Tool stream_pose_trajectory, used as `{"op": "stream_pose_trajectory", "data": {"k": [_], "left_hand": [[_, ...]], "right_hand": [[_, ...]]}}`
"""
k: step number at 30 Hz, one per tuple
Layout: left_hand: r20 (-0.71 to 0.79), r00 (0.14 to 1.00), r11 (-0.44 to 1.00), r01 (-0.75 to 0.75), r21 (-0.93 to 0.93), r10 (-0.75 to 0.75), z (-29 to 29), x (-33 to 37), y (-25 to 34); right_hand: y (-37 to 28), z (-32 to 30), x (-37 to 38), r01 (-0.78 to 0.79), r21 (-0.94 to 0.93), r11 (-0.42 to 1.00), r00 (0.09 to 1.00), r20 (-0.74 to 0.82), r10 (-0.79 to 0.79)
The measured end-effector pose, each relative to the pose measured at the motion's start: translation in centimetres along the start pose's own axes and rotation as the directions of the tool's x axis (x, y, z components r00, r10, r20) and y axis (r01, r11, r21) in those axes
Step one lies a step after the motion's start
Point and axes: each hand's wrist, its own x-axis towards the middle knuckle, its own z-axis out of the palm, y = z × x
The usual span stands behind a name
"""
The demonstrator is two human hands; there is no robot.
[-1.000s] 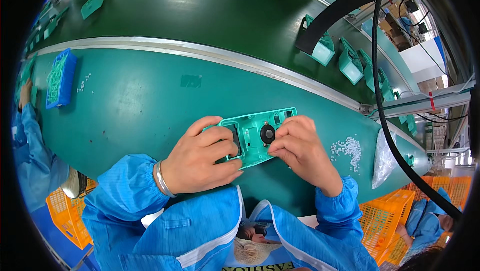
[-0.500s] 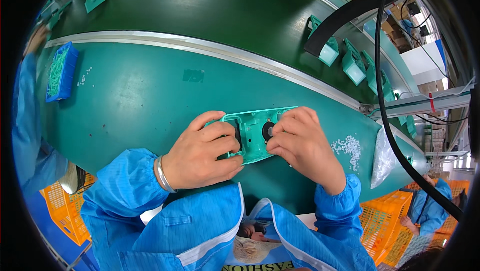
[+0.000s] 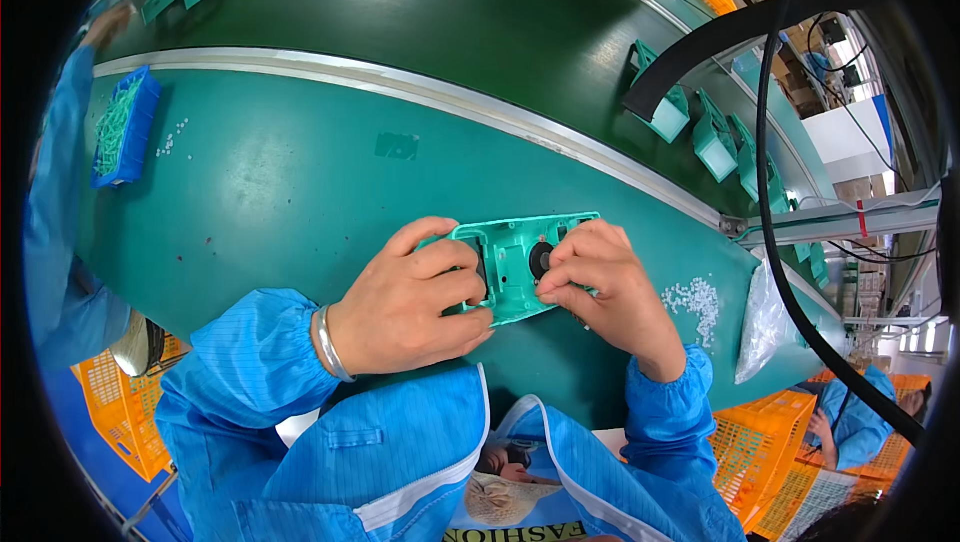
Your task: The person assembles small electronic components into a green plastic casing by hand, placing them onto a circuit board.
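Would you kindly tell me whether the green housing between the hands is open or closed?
Open: the green housing shows its inside, with a round black part by the right hand.

Over the green tabletop (image 3: 250, 202), the left hand (image 3: 415, 287) grips the left end of a turquoise housing (image 3: 516, 304); the right hand (image 3: 605, 287), fingertips bunched, is at the round black part (image 3: 539, 258) inside it. Loose white bits (image 3: 695, 304) and a clear plastic bag (image 3: 762, 332) lie to the right, a blue bin (image 3: 144, 127) far left

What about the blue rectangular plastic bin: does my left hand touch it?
No, your left hand holds the green oblong plastic housing, while the bin stands apart.
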Motion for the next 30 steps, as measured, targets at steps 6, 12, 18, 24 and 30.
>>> {"op": "stream_pose_trajectory", "data": {"k": [6, 12, 18, 24, 30], "left_hand": [[-0.013, 0.998, 0.998, -0.062, -0.033, 0.061, 0.3, 0.4, -0.2], [-0.153, 0.985, 0.990, 0.100, 0.099, -0.084, -1.7, 0.8, -1.9], [-0.266, 0.964, 0.936, 0.111, 0.335, -0.019, -0.5, 8.3, -9.9], [-0.395, 0.907, 0.850, 0.320, 0.419, -0.147, 4.5, 12.3, -17.3], [-0.317, 0.930, 0.802, 0.331, 0.497, -0.187, 8.0, 16.0, -16.5]], "right_hand": [[0.4, -0.5, -1.3, 0.026, -0.041, 0.999, 0.998, -0.063, -0.028], [2.3, -5.7, -7.2, -0.240, -0.222, 0.945, 0.890, -0.439, 0.123], [7.6, -8.0, -14.7, -0.609, -0.276, 0.744, 0.683, -0.659, 0.314], [7.9, -6.5, -13.8, -0.562, -0.161, 0.811, 0.742, -0.532, 0.408], [7.8, -6.7, -13.9, -0.496, -0.262, 0.828, 0.807, -0.490, 0.328]]}}
